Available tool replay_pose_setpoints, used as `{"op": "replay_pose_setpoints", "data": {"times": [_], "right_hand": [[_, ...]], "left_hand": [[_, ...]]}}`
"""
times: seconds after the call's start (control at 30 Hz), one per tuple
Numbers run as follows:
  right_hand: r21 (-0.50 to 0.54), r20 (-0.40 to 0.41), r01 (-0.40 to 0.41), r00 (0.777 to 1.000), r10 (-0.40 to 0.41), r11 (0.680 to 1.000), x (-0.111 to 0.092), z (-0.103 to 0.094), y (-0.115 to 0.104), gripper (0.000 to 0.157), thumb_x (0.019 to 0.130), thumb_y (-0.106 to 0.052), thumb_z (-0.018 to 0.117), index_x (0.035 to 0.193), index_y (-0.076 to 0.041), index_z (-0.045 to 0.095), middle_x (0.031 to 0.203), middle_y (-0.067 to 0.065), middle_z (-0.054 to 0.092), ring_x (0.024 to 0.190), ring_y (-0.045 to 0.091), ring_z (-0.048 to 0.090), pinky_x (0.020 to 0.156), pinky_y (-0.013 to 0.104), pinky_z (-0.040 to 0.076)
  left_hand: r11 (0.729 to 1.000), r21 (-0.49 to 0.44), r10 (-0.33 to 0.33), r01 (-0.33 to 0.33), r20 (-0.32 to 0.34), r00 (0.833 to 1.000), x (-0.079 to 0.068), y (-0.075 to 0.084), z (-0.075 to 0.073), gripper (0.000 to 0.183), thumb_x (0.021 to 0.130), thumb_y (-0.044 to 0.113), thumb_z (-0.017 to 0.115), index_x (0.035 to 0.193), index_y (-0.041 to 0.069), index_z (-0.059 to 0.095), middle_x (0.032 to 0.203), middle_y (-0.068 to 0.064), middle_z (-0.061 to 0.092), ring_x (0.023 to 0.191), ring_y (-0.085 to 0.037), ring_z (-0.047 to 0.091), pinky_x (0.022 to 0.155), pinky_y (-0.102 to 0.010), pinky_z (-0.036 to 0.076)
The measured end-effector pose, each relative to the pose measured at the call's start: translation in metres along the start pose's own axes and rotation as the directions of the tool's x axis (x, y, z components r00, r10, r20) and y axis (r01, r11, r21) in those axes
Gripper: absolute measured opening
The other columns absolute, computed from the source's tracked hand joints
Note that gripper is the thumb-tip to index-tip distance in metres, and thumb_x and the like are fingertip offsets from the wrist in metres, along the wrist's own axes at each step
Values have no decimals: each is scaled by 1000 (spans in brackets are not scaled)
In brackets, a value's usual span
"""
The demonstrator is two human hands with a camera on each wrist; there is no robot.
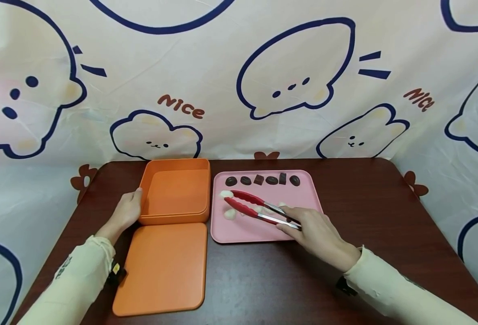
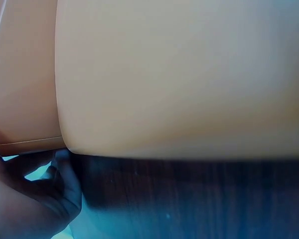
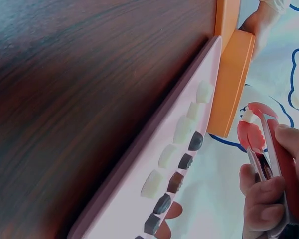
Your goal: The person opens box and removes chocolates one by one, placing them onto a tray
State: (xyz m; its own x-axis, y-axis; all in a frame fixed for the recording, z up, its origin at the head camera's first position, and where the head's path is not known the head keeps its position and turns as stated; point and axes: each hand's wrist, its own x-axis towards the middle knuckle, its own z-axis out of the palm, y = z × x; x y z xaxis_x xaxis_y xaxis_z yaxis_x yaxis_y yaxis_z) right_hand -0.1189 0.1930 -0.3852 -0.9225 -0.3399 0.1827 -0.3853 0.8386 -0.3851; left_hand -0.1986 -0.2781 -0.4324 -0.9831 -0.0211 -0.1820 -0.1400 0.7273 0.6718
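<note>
My right hand grips a pair of red-tipped metal tongs over the pink tray. Between the tong tips a white chocolate is pinched, raised above the tray in the right wrist view. Several more white chocolates lie in a line on the tray, partly hidden by the tongs in the head view. Behind them runs a row of dark chocolates, oval and square. At the left wall of the orange box, my left hand holds its side, fingers bent against the edge. The box stands open with nothing inside.
An orange lid lies flat in front of the box. The tray sits close beside the box's right wall. All stand on a dark wooden table, with a printed white curtain behind and at both sides.
</note>
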Motion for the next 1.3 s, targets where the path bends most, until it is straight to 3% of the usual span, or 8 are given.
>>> {"op": "replay_pose_setpoints", "data": {"times": [0.17,0.5,0.67,0.9,1.1,1.2,1.3], "right_hand": [[-10,11,-28,1000,29,1000,-6,-6,4,48,89,-34,78,134,-21,68,96,-5,74,68,7,48,56,25,39],[-47,-21,-11,1000,10,999,-20,-11,16,40,88,-32,79,125,-19,73,97,-3,76,66,8,53,56,29,43],[-66,-42,-16,999,14,998,-29,-14,23,39,88,-32,80,123,-17,74,102,-2,77,70,9,57,59,31,46],[-85,-33,-63,998,61,994,-40,-24,32,40,88,-30,80,123,-13,73,76,-8,65,64,9,46,55,26,37],[-109,-48,-99,994,94,989,-51,-32,42,44,86,-29,81,124,-9,73,100,7,77,69,12,54,56,29,40],[-115,-45,-118,993,114,986,-55,-34,47,47,86,-29,81,125,-6,72,111,13,76,71,15,56,56,30,40],[-117,-38,-137,990,134,984,-56,-34,51,48,86,-29,81,127,-6,71,112,14,76,70,15,53,56,29,38]], "left_hand": [[1000,-10,-3,3,2,1000,0,0,0,57,110,39,8,80,6,44,78,-10,45,76,-24,50,71,-33,40],[1000,-22,-18,19,19,1000,0,0,1,58,110,41,8,83,6,45,81,-11,46,81,-24,52,73,-33,40],[999,-29,-30,30,-2,1000,0,-1,1,58,110,42,9,81,7,44,80,-10,44,82,-25,52,74,-34,40],[999,-30,-26,26,18,1000,1,0,-2,58,109,44,7,80,6,41,74,-8,40,70,-22,47,69,-33,38],[1000,-19,-16,16,24,1000,0,0,-1,64,110,40,7,96,-3,52,88,-16,51,88,-28,54,77,-37,42],[1000,-15,-14,14,17,1000,0,0,0,61,110,40,7,87,2,49,82,-13,48,85,-27,53,75,-35,41],[1000,-15,-10,10,12,1000,0,0,0,57,110,40,8,81,7,44,77,-8,43,78,-24,51,72,-33,40]]}}
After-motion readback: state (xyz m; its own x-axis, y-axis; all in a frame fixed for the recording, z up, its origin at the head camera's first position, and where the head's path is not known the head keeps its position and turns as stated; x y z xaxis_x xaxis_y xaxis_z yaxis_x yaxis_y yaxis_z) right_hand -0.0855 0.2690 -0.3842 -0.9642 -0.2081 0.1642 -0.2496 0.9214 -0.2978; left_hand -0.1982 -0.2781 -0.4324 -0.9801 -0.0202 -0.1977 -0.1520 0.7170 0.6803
